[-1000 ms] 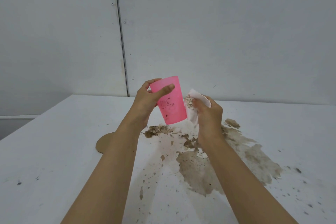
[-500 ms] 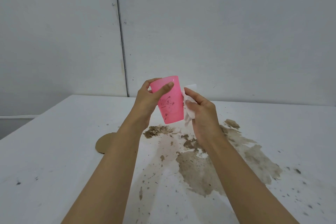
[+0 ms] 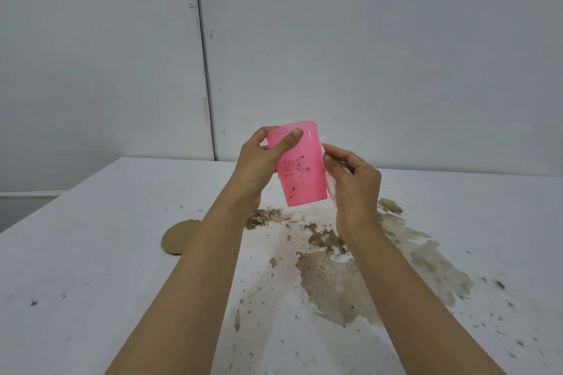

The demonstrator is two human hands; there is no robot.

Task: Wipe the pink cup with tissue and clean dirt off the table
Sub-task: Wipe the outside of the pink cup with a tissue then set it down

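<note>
Two jobs on the card, and neither looks finished. The left hand [image 3: 259, 161] has the pink cup [image 3: 301, 167] lifted clear above the table [image 3: 91, 253], with fingers and thumb curled round its upper half, rim uppermost and tilted a touch. The right hand [image 3: 353, 189] is closed on a wad of white tissue [image 3: 331, 192] and presses it to the cup's right side; only a sliver of tissue shows past the fingers. The wall facing us carries dark, scribbly smears and specks, so I'd say the wiping has more to do there. The cup itself is translucent pink plastic, tapered and smooth. The table, as far as I can judge, hasn't been started. A wide brown muddy spill [image 3: 350, 280] spreads right below the hands, clumps and specks scattered around it. A round cardboard disc [image 3: 179, 236] lies off to the left.
</note>
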